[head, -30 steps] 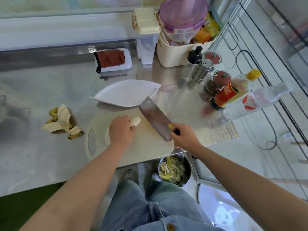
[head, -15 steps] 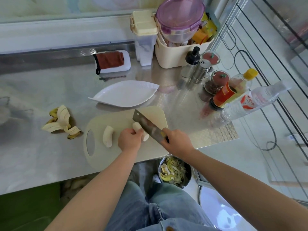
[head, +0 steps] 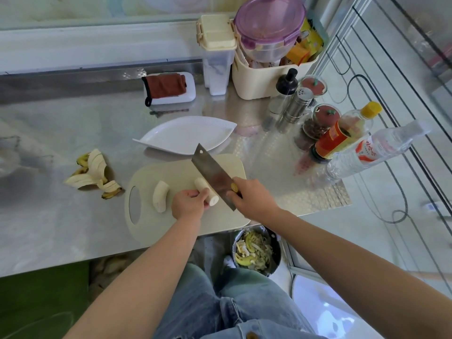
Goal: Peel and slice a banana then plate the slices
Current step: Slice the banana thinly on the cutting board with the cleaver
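Two peeled banana halves lie on the cream cutting board (head: pixel 227 165). My left hand (head: pixel 188 203) grips the right banana half (head: pixel 203 187), whose cut end sticks out past my fingers. The other banana half (head: pixel 160 196) lies loose to the left. My right hand (head: pixel 252 198) holds the cleaver (head: pixel 212 174) by its handle, blade angled up-left just right of the held piece. An empty white leaf-shaped plate (head: pixel 186 134) sits behind the board.
Banana peel (head: pixel 94 173) lies left of the board. Bottles (head: pixel 342 135), spice jars and shakers (head: pixel 297 106) crowd the right side; a cream basket (head: pixel 266 77) with containers stands at the back. A scrap bin (head: pixel 256 252) sits below the counter edge.
The banana has been cut in two; my left hand left one half and shifted right to hold the other. The cleaver dropped close to it, then lifted slightly.
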A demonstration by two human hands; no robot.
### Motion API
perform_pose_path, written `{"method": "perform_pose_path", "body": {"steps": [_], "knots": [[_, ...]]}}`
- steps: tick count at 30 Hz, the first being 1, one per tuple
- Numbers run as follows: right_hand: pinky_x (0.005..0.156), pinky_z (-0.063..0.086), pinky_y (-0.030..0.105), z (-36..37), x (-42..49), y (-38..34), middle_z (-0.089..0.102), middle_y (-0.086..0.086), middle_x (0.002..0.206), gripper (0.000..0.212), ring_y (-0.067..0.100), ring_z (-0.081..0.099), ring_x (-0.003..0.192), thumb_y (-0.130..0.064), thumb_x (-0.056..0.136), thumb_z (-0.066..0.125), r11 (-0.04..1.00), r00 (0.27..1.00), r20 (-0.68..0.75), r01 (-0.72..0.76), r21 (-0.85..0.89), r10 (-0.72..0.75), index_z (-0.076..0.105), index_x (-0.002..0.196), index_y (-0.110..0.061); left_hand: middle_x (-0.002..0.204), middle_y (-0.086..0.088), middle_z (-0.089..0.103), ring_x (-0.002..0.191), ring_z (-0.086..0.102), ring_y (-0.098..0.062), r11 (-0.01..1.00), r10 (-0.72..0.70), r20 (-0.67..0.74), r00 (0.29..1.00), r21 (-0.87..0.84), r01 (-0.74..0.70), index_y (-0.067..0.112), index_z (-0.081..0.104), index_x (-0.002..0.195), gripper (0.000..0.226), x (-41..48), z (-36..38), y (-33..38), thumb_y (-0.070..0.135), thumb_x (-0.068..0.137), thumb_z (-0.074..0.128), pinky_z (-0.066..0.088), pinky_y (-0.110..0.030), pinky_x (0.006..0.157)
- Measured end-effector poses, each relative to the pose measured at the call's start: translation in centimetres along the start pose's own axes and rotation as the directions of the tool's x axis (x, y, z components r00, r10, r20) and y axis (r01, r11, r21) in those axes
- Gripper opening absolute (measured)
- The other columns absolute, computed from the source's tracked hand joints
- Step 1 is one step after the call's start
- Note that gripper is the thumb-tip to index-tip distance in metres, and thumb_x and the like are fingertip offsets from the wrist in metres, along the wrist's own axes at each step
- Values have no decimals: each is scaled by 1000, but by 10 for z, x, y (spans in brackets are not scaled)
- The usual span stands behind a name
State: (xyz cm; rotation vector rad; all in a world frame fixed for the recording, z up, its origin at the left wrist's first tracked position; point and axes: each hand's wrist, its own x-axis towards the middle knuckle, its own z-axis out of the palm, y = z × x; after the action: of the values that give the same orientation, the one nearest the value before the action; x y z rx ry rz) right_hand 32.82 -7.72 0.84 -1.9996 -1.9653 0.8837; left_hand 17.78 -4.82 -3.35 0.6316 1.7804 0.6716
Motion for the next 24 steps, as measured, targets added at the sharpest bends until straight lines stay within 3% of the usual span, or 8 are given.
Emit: {"method": "perform_pose_path", "body": {"steps": [8, 18, 24], "knots": [[52, 29, 29, 4, -7, -2, 38, -5, 57, 20, 24, 44, 57, -23, 94, 48, 999, 1000, 14, 20, -40, -19, 36, 78, -19, 89, -12, 71, 71, 71, -29, 998, -18, 9, 1000, -57, 18, 13, 61, 72, 19, 1, 0, -2, 18, 79, 78, 59, -40, 77], [53, 30, 31, 6, -11, -3, 45, 6, 67, 18, 28, 44, 61, -23, 95, 45, 996, 998, 59, 18, -88, -13, 37, 81, -14, 79, -7, 70, 67, 71, -27, 999, -10, 3, 1000, -36, 10, 14, 62, 69, 19, 1, -1, -1, 17, 82, 75, 58, -36, 78], [55, 32, 32, 9, -6, -6, 45, 7, 71, 18, 28, 45, 63, -23, 95, 44, 996, 996, 93, 3, -94, 5, 37, 81, -14, 79, -10, 69, 67, 70, -28, 998, 6, -34, 999, -64, -8, 15, 61, 65, 22, -5, -3, 3, 11, 81, 75, 56, -25, 61]]}}
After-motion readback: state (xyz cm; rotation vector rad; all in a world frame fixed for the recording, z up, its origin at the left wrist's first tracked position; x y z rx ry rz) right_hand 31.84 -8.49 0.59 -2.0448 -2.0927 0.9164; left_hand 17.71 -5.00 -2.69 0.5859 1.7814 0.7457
